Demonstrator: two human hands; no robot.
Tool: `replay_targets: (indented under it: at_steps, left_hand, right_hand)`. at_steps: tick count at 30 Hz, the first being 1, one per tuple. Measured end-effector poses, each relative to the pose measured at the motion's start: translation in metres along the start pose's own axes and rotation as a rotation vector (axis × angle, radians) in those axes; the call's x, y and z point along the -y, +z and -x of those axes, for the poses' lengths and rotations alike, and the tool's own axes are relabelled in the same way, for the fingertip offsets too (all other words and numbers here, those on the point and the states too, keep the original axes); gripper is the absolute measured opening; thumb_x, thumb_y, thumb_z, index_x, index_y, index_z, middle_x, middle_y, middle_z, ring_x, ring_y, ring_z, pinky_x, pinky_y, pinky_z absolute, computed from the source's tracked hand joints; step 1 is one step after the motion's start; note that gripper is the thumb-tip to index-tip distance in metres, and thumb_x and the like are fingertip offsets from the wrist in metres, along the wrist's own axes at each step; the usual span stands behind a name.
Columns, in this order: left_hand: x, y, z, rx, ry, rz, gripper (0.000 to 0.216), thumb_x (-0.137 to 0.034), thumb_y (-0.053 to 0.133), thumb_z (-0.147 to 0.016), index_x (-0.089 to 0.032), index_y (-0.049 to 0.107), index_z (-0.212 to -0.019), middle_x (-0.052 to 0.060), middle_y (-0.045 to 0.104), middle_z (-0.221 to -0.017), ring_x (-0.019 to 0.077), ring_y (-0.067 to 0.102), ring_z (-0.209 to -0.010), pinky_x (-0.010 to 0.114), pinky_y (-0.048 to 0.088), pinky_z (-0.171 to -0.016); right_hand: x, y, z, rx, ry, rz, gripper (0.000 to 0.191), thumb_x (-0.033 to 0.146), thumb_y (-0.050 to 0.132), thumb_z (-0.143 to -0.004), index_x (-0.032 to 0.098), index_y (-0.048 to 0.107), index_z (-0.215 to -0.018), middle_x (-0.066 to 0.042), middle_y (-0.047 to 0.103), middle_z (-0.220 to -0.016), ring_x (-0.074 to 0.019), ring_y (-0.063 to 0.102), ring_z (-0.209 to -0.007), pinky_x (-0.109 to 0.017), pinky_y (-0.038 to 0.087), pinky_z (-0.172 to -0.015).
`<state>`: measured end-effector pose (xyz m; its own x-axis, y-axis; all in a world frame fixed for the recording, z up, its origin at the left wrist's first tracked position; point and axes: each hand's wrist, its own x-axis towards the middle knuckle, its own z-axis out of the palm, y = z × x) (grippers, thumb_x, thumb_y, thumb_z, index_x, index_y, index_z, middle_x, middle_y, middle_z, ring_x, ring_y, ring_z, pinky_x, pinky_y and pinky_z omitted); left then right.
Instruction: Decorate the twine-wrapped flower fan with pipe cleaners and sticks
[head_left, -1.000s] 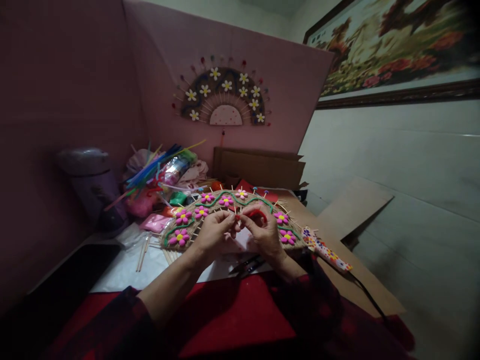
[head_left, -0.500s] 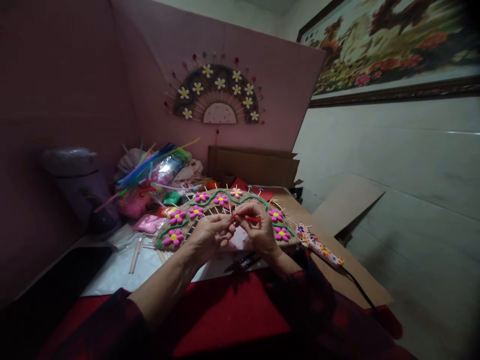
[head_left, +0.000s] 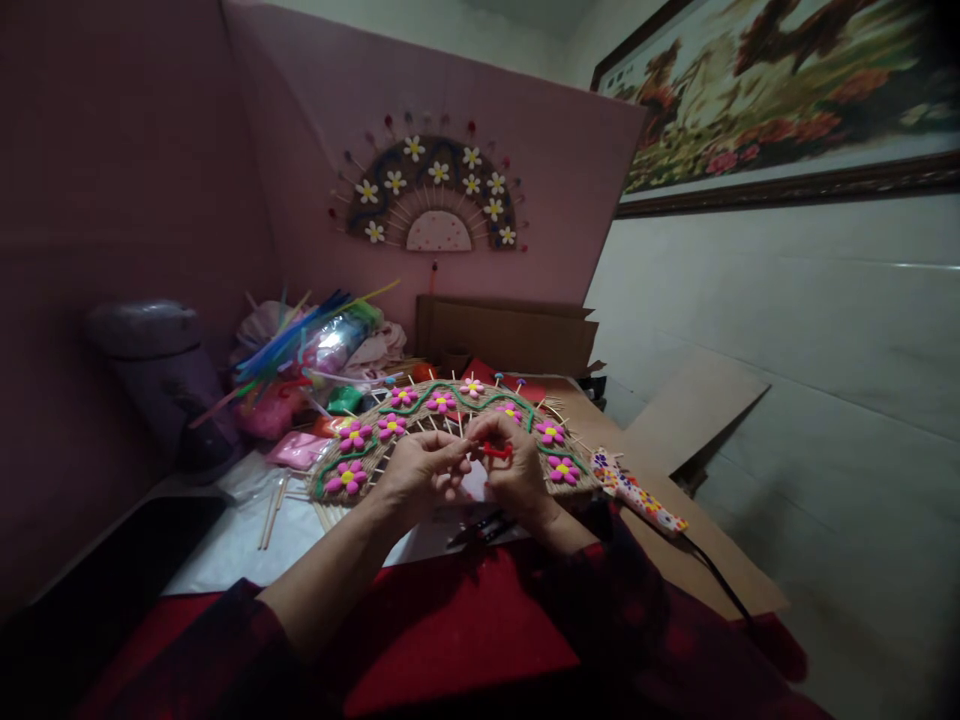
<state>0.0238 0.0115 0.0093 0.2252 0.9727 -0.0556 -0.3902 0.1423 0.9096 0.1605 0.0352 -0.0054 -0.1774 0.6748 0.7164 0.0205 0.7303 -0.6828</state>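
Observation:
My right hand (head_left: 514, 468) is closed in a pinch around a short, bent red strip (head_left: 498, 452), which looks like a piece of pipe cleaner. Thumb and finger of my left hand (head_left: 429, 462) pinch at the strip's left end, where the fingertips of both hands meet. What lies between those fingertips is mostly hidden. Right behind my hands lies a brown fan-shaped craft piece (head_left: 420, 412) with pink clay flowers (head_left: 349, 477) and a wavy green line. Thin sticks stick out from its edge, a few with blue tips (head_left: 499, 378). My hands cover its pale centre in part.
A hot glue gun (head_left: 637, 500) in flowered covering lies to the right on cardboard (head_left: 720, 560). Dark-handled tools (head_left: 480, 530) rest before the fan. Pipe cleaners (head_left: 292, 335) and bags pile up at the back left. A similar fan (head_left: 439, 180) hangs on the pink panel.
The red strip now looks shorter and more bent, and sits lower in my right hand. My right-hand fingers have shifted slightly down and left. My left hand stays nearly in place.

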Motion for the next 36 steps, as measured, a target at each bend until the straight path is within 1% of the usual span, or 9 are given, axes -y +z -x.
replay_targets:
  at_steps: [6,10,13,17,20,27,29,33,36]
  left_hand:
    - [-0.001,0.003,0.000,-0.031,-0.001,-0.009,0.025,-0.031,0.074,-0.063,-0.012,0.060,-0.072,-0.001,0.060,-0.055,0.0048,0.048,-0.035,0.018,0.042,-0.036]
    - [0.000,0.004,0.001,-0.047,0.004,-0.016,0.028,-0.034,0.073,-0.064,-0.013,0.057,-0.073,-0.002,0.059,-0.055,0.0062,0.048,-0.035,0.022,0.045,-0.039]
    - [-0.001,0.006,0.004,-0.081,0.037,-0.065,0.029,-0.037,0.071,-0.065,-0.014,0.056,-0.072,-0.003,0.057,-0.054,0.0074,0.048,-0.035,0.025,0.047,-0.040]
    - [-0.004,0.011,0.006,-0.137,0.138,-0.178,0.030,-0.039,0.071,-0.063,-0.013,0.056,-0.065,-0.003,0.054,-0.051,0.0068,0.046,-0.036,0.019,0.037,-0.035]
    - [-0.006,0.013,0.006,-0.175,0.217,-0.242,0.028,-0.036,0.069,-0.064,-0.012,0.055,-0.060,-0.002,0.054,-0.050,0.0058,0.044,-0.038,0.017,0.033,-0.037]
    - [-0.001,0.007,0.001,-0.202,0.400,-0.479,0.021,-0.030,0.056,-0.074,-0.015,0.053,-0.060,-0.002,0.053,-0.052,0.0086,0.046,-0.045,0.020,0.035,-0.045]
    - [0.002,0.004,0.000,-0.251,0.469,-0.634,0.020,-0.028,0.053,-0.076,-0.016,0.053,-0.060,-0.002,0.052,-0.052,0.0097,0.045,-0.046,0.021,0.033,-0.047]
    - [0.006,0.001,0.001,-0.341,0.695,-0.985,0.016,-0.016,0.052,-0.075,-0.018,0.056,-0.060,0.001,0.053,-0.057,0.0123,0.046,-0.054,0.023,0.031,-0.055]
    - [0.007,0.002,0.002,-0.315,0.765,-1.000,0.017,-0.014,0.053,-0.074,-0.019,0.058,-0.059,0.002,0.054,-0.061,0.0146,0.048,-0.062,0.023,0.033,-0.061]
  right_hand:
    - [0.001,0.001,0.000,-0.045,0.049,0.039,0.019,0.004,0.052,-0.067,0.019,0.054,-0.078,0.000,0.056,-0.076,-0.0140,0.055,-0.070,-0.026,0.045,-0.064]
    - [0.001,0.001,-0.002,-0.055,0.137,-0.010,0.009,0.015,0.058,-0.072,0.019,0.055,-0.079,0.000,0.057,-0.077,-0.0140,0.057,-0.070,-0.026,0.048,-0.065]
    - [0.003,0.002,-0.003,-0.056,0.207,-0.083,0.008,0.022,0.061,-0.073,0.019,0.055,-0.078,0.000,0.058,-0.075,-0.0134,0.058,-0.066,-0.026,0.050,-0.062]
    - [0.003,0.004,-0.003,-0.069,0.237,-0.102,0.012,0.026,0.065,-0.071,0.019,0.056,-0.076,0.000,0.058,-0.074,-0.0135,0.059,-0.065,-0.026,0.051,-0.061]
    - [0.001,0.004,-0.002,-0.077,0.238,-0.065,0.013,0.028,0.066,-0.072,0.019,0.057,-0.077,-0.001,0.059,-0.075,-0.0139,0.059,-0.065,-0.027,0.050,-0.061]
    - [-0.003,0.003,-0.001,-0.100,0.200,-0.004,0.012,0.026,0.067,-0.071,0.018,0.059,-0.075,-0.001,0.058,-0.074,-0.0141,0.058,-0.067,-0.027,0.048,-0.062]
    - [-0.003,0.004,-0.001,-0.097,0.219,-0.023,0.014,0.028,0.067,-0.070,0.018,0.059,-0.074,-0.001,0.058,-0.072,-0.0138,0.058,-0.065,-0.027,0.048,-0.060]
    - [-0.004,0.008,-0.001,-0.089,0.304,-0.078,0.019,0.031,0.069,-0.067,0.017,0.057,-0.072,0.002,0.056,-0.063,-0.0116,0.056,-0.053,-0.025,0.046,-0.053]
    - [-0.006,0.009,-0.002,-0.120,0.332,-0.079,0.021,0.032,0.069,-0.066,0.017,0.055,-0.070,0.003,0.055,-0.061,-0.0111,0.055,-0.050,-0.024,0.045,-0.049]
